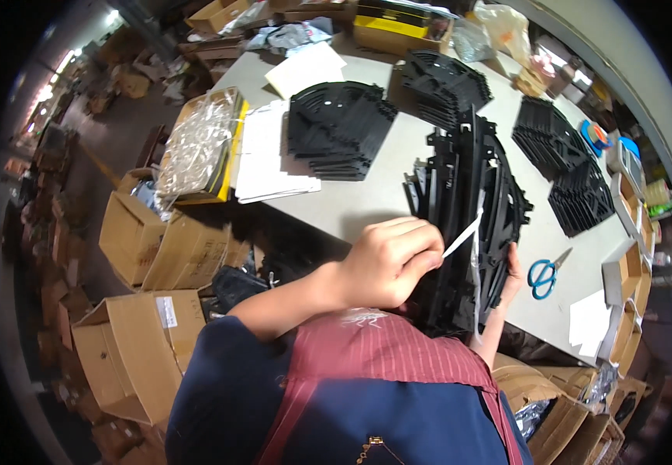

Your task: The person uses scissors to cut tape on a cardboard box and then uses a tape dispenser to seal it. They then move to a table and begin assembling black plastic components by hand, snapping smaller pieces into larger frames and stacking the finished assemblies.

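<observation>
Close in front of me stands a bundle of black plastic parts (pixel 448 225), on edge and pressed together. My right hand (pixel 513 273) grips it from the right side, most of the fingers hidden behind the parts. A narrow white strip (pixel 466 237) runs down the bundle. Its loose end is pinched in my left hand (pixel 395 257), which is closed at the bundle's left side. Beyond lie fanned stacks of similar black parts: one at the left (pixel 340 128), one at the back (pixel 444 81) and another at the right (pixel 561 159).
Blue-handled scissors (pixel 544 277) lie on the white table (pixel 382 205), right of the bundle. White sheets (pixel 262 159) and a yellow-edged box of clear plastic (pixel 200 143) sit at the left. Cardboard boxes (pixel 146 341) stand at lower left. Tape rolls (pixel 596 137) are at the right edge.
</observation>
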Motion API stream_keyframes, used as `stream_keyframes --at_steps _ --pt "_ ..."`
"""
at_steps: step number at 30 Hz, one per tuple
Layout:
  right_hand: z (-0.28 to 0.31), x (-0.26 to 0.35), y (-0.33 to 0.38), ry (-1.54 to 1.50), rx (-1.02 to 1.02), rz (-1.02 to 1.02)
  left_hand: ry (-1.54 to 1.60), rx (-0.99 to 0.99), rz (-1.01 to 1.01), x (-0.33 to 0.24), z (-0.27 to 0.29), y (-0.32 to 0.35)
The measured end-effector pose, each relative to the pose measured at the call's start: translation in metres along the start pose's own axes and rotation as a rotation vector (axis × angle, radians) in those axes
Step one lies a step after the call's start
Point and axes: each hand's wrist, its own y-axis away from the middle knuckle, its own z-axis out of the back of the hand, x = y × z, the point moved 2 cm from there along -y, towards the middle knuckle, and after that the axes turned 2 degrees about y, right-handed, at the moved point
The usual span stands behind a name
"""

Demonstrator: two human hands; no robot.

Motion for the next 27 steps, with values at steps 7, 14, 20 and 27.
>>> stream_keyframes --at_steps 7,14,20,27 --pt "-0.069 -0.014 0.019 -0.227 0.145 -0.151 1.774 -0.148 0.666 0.023 0.027 0.017" --pt "0.021 0.052 -0.003 0.221 -0.134 0.229 1.513 -0.84 0.186 0.019 0.221 0.068" --pt "0.056 0.094 0.014 0.132 -0.082 0.351 0.278 -1.244 -0.208 0.045 0.387 0.12" --pt "0.044 0.072 0.004 0.119 -0.173 0.282 -1.201 0.091 1.2 0.256 0.405 0.162"
